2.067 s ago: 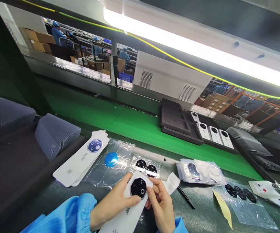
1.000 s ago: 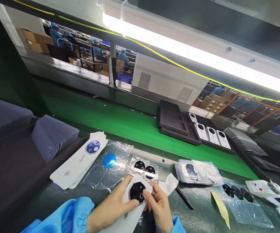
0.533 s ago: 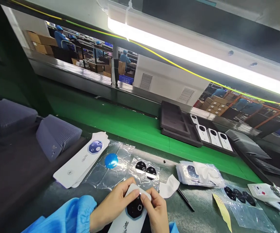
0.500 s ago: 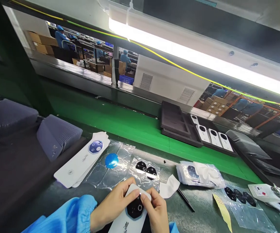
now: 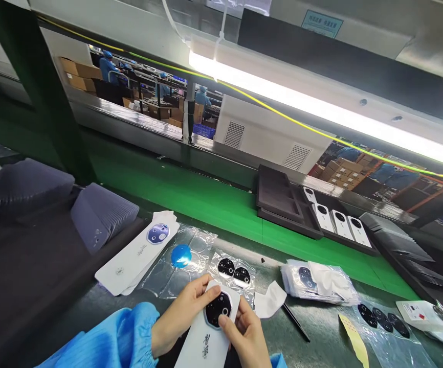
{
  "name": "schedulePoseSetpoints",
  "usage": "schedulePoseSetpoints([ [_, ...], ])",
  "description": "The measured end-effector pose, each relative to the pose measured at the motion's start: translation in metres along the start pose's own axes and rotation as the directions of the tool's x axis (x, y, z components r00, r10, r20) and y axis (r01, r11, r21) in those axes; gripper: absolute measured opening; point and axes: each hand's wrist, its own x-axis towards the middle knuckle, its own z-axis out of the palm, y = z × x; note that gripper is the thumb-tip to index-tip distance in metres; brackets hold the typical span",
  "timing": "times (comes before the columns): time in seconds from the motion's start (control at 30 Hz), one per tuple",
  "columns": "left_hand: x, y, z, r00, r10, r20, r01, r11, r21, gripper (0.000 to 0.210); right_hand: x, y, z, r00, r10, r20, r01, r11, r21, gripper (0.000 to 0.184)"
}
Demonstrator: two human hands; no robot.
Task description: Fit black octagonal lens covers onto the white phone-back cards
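A white phone back cover [image 5: 195,345] with a black, roughly round camera lens panel [image 5: 214,313] is held tilted between both hands. My left hand [image 5: 189,309] grips its upper left edge, the thumb lying by the top of the lens panel. On the right edge, my right hand [image 5: 246,329] is closed round the cover, its thumb pressing at the lens panel's lower right. Just beyond are a clear film sheet with two black lens panels [image 5: 234,272] and a clear sheet with a blue round film [image 5: 181,256]. White covers [image 5: 129,260] lie stacked to the left.
Dark trays [image 5: 279,197] stand at the back, some white covers [image 5: 339,223] in them. Right of my hands lie a white wipe [image 5: 270,300], a black pen-like stick [image 5: 296,322], bagged panels [image 5: 317,281] and yellow paper [image 5: 354,340]. Grey covers [image 5: 104,214] stand in a row at left.
My right thumb has slid down from the lens panel's top to its lower right side. Both hands still hold the cover, and the camera view has shifted slightly.
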Motion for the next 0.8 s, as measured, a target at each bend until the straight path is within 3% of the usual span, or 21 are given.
schedulePoseSetpoints([
  [0.37, 0.000, 0.002, -0.003, 0.999, -0.002, 0.035, 0.003, 1.000, -0.024, 0.047, 0.007, 0.012, -0.014, 0.998, 0.059, -0.013, -0.057, 0.989, 0.138, 0.054],
  [0.67, 0.002, 0.000, -0.003, 0.999, 0.027, 0.047, -0.027, 1.000, 0.008, 0.050, 0.005, 0.007, -0.010, 0.997, 0.074, -0.035, -0.070, 0.990, 0.126, 0.051],
  [0.8, 0.001, 0.001, -0.002, 0.999, 0.019, 0.034, -0.020, 0.999, 0.031, 0.060, 0.004, 0.006, -0.009, 0.997, 0.065, -0.042, -0.058, 0.990, 0.131, 0.049],
])
